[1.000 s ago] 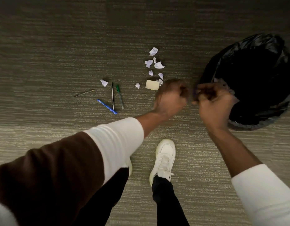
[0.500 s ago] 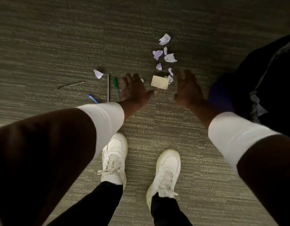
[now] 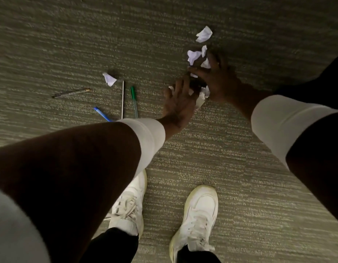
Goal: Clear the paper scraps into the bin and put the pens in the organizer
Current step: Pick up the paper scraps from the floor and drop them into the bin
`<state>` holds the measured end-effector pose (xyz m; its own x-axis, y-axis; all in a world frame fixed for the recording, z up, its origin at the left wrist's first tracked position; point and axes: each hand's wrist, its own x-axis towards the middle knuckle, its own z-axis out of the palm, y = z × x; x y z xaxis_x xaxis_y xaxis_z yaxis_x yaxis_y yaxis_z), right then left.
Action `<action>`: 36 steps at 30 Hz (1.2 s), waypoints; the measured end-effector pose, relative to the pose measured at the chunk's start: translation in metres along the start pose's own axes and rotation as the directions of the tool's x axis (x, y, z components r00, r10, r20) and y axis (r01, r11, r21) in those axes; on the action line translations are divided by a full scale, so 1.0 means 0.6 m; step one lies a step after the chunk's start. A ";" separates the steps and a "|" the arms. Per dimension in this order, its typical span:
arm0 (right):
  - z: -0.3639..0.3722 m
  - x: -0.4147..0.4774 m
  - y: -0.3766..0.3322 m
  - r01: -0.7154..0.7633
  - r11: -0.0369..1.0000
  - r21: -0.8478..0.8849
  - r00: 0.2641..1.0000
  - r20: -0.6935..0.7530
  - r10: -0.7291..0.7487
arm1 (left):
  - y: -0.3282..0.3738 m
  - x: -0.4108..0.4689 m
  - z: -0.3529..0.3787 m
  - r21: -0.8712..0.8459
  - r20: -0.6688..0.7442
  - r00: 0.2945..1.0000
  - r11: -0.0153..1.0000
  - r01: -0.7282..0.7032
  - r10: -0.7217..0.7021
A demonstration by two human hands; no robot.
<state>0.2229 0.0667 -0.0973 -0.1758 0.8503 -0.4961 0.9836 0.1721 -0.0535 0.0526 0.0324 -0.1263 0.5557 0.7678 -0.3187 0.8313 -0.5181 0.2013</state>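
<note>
floor carpet (image 3: 50,44), left to right: one dark pen (image 3: 71,93), one lone paper scrap (image 3: 109,79), one blue pen (image 3: 102,114), one thin clear pen (image 3: 122,99), one green pen (image 3: 134,101). left hand (image 3: 178,103) and right hand (image 3: 216,80), fingers spread, press on a scrap cluster; clamping cannot be told. three scraps (image 3: 204,34) lie clear beyond. two white shoes (image 3: 198,215).

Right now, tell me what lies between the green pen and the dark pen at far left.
In the head view, a thin white stick lies beside the green pen; bare carpet reaches the dark pen.
</note>
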 end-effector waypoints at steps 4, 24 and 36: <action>-0.003 -0.023 -0.009 0.074 0.997 -0.015 0.997 0.005 -0.074 | -0.015 -0.022 -0.007 0.096 -0.009 0.991 0.986 -0.135 0.137; 0.076 -0.102 -0.086 -0.052 0.998 0.038 0.980 -0.192 0.059 | -0.066 -0.051 -0.010 0.090 -0.050 0.986 0.984 -0.155 0.160; 0.083 -0.143 -0.108 -0.260 0.903 0.342 0.923 -0.188 0.337 | -0.067 -0.105 -0.042 -0.121 -0.082 0.994 0.989 -0.088 0.078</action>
<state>0.1760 -0.0422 -0.0942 0.1614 0.9361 -0.3127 0.9477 -0.2354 -0.2156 -0.0156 0.0145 -0.0911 0.6179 0.7533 -0.2253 0.7746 -0.5340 0.3389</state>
